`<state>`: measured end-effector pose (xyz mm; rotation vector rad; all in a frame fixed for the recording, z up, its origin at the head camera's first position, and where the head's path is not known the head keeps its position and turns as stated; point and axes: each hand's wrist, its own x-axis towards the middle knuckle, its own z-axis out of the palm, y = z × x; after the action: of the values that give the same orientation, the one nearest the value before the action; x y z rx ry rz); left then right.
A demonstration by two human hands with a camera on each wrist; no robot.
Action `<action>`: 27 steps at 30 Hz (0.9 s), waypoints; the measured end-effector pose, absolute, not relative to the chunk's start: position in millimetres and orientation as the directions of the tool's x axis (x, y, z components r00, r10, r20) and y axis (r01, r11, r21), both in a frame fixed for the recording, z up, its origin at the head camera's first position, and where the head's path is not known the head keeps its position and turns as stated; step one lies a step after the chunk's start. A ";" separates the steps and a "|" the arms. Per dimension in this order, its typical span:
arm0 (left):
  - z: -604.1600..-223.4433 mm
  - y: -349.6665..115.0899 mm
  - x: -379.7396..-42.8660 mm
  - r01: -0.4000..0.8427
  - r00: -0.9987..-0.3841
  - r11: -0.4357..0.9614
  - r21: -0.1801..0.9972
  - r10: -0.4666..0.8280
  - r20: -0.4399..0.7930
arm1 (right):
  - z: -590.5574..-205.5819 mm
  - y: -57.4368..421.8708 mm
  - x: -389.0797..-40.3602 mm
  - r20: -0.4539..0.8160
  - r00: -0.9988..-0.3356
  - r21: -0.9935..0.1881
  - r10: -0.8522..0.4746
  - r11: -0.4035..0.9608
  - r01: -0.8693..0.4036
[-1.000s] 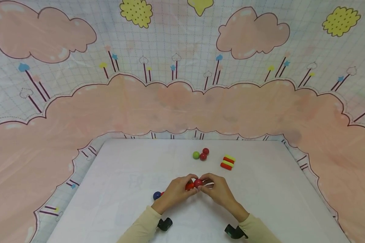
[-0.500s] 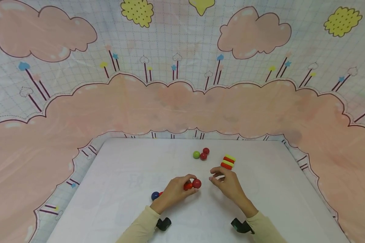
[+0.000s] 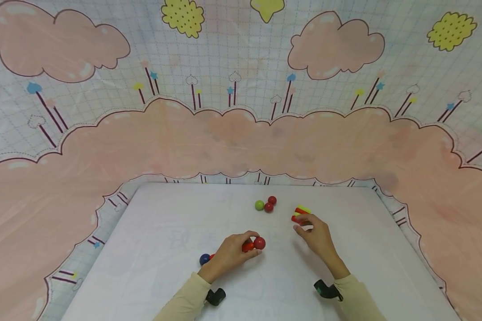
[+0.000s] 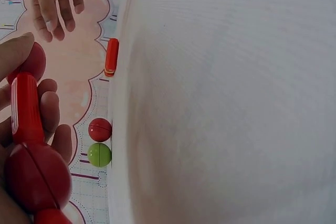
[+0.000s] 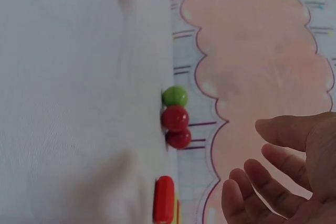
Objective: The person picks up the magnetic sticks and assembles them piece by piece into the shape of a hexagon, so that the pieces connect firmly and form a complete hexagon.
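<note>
Change: over the last second the right hand [image 3: 318, 236] has left the end red ball [image 3: 259, 243] and moved right and far, to the near side of the loose rods [image 3: 302, 211]. It holds nothing; its fingers are loosely spread, and the right wrist view shows them apart from the rods. The left hand [image 3: 234, 250] has barely shifted and grips the joined chain [image 4: 26, 108], left of centre at the tabletop's [image 3: 164, 223] nearer part.

Reading: the end ball seems seated, though the left thumb lies against it, so the fit is unconfirmed. The right hand appears free to work at the rods.

Count, chain: blue ball [image 3: 204, 259] ×1, at the left end; red balls ×2, the end one and a middle red ball [image 4: 38, 177]; red rods ×2, one mostly hidden.

Count, loose: green ball [image 3: 259, 205] ×1 and far red balls [image 3: 268, 207] ×2, far centre; yellow rods [image 3: 304, 208] ×2 and loose red rods [image 3: 294, 219] ×2, right of them, partly covered.
</note>
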<state>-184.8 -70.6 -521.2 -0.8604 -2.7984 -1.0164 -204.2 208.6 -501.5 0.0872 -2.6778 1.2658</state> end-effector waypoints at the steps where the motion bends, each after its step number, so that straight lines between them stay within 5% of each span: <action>1: -521.1 -70.8 -184.7 0.515 -0.845 0.631 0.580 0.487 0.221 | -502.7 210.1 -205.5 0.181 -0.983 -0.762 0.033 0.636 -0.119; 27: -521.6 -75.4 -184.7 0.504 -0.849 0.629 0.592 0.486 0.206 | -538.3 231.0 -229.7 0.030 -0.990 -0.737 0.139 0.672 0.072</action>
<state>-184.7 -75.4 -521.6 -0.8539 -2.8111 -1.0344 -229.7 231.0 -538.3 -0.1768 -2.7961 1.2267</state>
